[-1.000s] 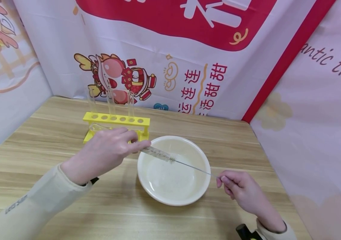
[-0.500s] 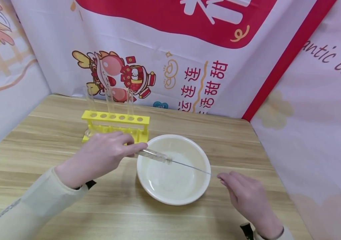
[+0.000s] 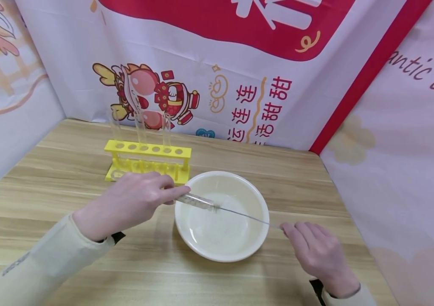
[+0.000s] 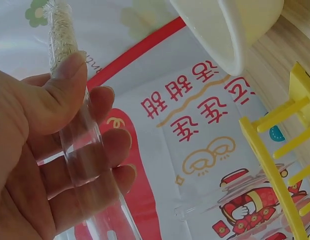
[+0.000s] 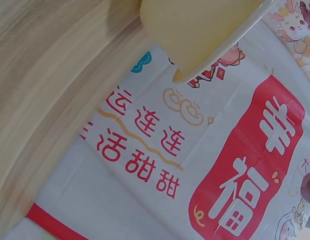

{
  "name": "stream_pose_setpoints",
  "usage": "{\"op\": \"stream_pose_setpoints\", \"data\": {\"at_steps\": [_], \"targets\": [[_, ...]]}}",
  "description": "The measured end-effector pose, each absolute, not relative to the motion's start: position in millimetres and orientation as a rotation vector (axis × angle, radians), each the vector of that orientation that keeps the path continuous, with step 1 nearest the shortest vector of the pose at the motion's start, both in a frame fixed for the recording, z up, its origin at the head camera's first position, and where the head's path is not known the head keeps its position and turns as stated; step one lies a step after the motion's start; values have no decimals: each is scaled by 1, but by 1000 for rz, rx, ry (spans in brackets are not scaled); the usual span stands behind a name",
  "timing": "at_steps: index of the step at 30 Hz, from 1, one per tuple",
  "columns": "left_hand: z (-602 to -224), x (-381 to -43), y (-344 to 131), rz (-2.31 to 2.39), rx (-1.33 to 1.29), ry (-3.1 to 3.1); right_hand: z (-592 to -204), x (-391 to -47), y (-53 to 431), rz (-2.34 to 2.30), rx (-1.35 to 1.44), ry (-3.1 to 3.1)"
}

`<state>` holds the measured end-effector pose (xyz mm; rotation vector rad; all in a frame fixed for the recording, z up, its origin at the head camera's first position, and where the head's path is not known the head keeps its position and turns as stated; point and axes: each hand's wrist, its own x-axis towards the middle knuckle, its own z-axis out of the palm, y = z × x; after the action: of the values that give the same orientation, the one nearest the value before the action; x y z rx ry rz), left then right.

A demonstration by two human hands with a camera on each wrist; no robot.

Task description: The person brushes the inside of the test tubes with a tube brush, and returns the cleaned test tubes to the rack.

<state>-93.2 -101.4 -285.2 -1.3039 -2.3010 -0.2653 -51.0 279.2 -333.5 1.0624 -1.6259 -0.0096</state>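
Note:
In the head view my left hand grips a clear glass test tube, tilted over the left side of a white bowl. Its far end shows past the hand, before the yellow rack. The bristles of a test tube brush fill the part near its mouth in the left wrist view, with a small tuft outside. From there the brush's thin wire handle crosses above the bowl to my right hand, whose fingertips pinch its end. The right wrist view barely shows that hand.
A yellow test tube rack stands behind the left hand, with three upright glass tubes in it. The wooden table meets a printed cloth backdrop at the back and cloth walls at both sides.
My right hand has turned over, so its back now faces up, and it sits slightly farther right. The tube's far end has dipped a little; the left hand keeps its grip.

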Motion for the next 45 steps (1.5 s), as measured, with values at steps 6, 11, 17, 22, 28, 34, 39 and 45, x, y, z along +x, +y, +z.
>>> {"op": "stream_pose_setpoints", "data": {"at_steps": [6,11,17,22,28,34,39,45], "targets": [[-284,-92,-99,-227,-1289,-2296,-328,-52,277,4,1092,-1628],[-284,-91,-93,-197,-1290,-2268,-325,-51,272,33,1119,-1667],[-287,-90,-78,-158,-1349,-2300,-326,-52,259,32,1133,-1729],[-288,-89,-73,-143,-1328,-2292,-329,-54,250,29,1116,-1744],[-283,-87,-65,-99,-1332,-2258,-332,-55,240,29,1097,-1774],[-281,-84,-56,-53,-1342,-2253,-333,-56,228,61,1087,-1804],[-281,-83,-53,-6,-1322,-2246,-336,-59,223,79,1051,-1831],[-283,-83,-53,-1,-1312,-2258,-344,-61,224,162,1005,-1912]]}}
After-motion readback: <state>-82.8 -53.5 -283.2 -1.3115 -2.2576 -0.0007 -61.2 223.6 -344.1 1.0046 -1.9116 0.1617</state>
